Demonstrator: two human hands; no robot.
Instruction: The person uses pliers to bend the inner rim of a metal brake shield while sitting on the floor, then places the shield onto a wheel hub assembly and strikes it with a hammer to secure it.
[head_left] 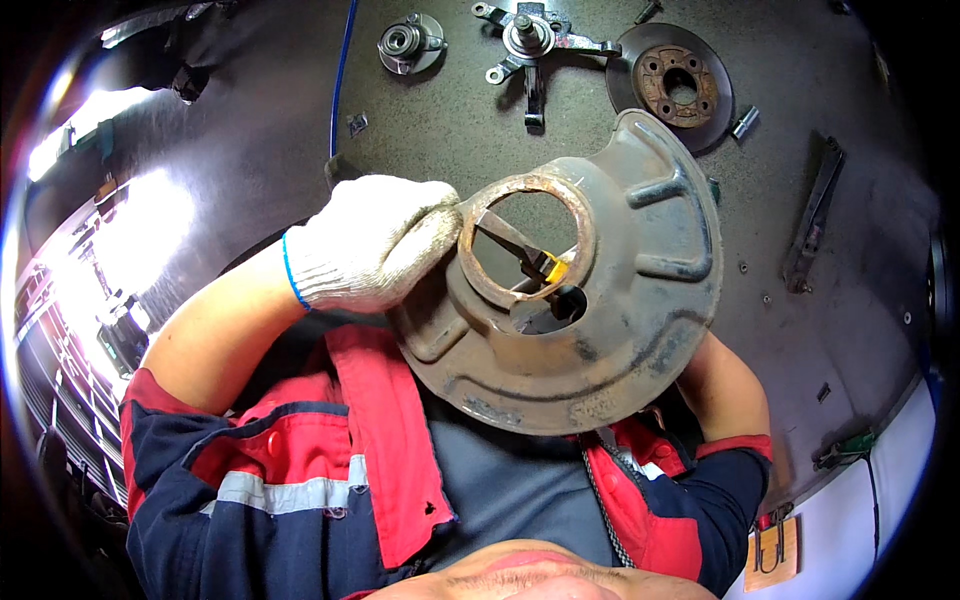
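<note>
A brake dust shield [640, 330], grey-brown metal with rust around its large round opening, is held up in front of my chest. My left hand [385, 240], in a white knit glove with a blue cuff edge, is closed on the shield's left side beside that opening. My right forearm [730, 385] passes behind the shield on the right; the hand itself is hidden by the plate. Through the round opening shows a dark pointed tool [512, 243] with a yellow part. Whether my right hand holds it cannot be seen.
On the grey surface beyond lie a wheel hub [405, 42], a steering knuckle [530, 45], a brake disc [662, 85] and a metal socket [745, 122]. A long dark metal bar [815, 215] lies at right, with several small nuts nearby. A blue cable [343, 75] runs at left.
</note>
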